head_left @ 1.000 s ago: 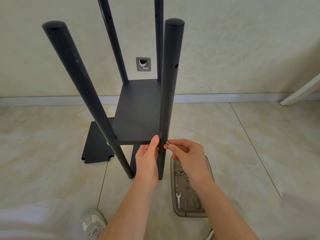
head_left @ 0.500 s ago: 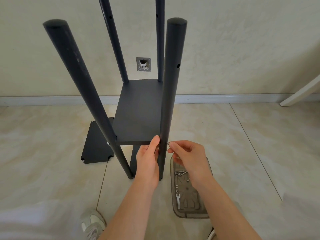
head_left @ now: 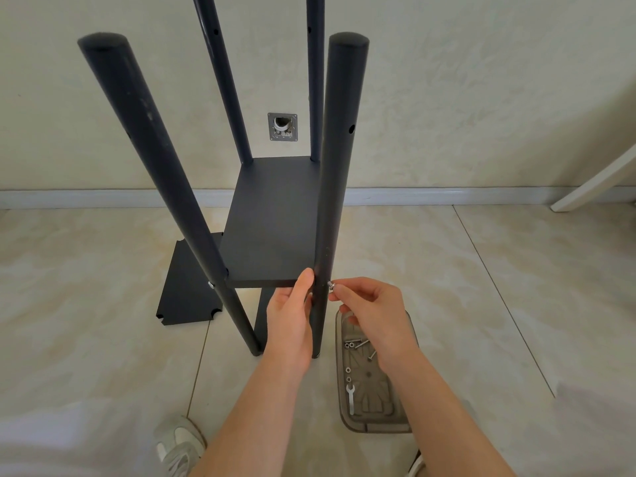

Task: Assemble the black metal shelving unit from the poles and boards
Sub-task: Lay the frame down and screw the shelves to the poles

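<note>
Both bare forearms are reaching forward, side by side. The left hand (head_left: 289,315) is gripping the near right pole (head_left: 335,166), thumb pointing up. The right hand (head_left: 371,311) is pinching a screw (head_left: 330,284).

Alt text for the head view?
The right hand pinches a screw against the near right pole at shelf level, while the left hand holds that pole. A tray with spare screws and a wrench lies on the floor beside it.

poles (head_left: 335,187) black | board (head_left: 272,228) black | floor (head_left: 516,287) beige marbled | tray (head_left: 378,404) grey
</note>
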### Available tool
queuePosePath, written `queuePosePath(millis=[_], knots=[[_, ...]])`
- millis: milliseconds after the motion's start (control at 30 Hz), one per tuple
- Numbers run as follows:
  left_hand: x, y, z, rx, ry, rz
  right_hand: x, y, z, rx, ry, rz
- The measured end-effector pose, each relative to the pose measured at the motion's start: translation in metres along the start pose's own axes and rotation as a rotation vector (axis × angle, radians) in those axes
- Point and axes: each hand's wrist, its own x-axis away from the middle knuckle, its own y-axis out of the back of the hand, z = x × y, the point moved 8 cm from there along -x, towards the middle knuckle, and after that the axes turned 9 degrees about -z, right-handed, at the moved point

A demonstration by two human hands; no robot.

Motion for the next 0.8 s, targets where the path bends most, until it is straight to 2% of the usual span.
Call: queuePosePath(millis=[633,800], knots=[[0.001,0.003,0.001,-0.115,-0.011,-0.064,-0.014,-0.001,0.003,0.135,0.079,-0.015],[0.005,0.002,-0.002,-0.098,-0.024,-0.072,-0.016,-0.001,0.007,0.079,0.077,0.020]])
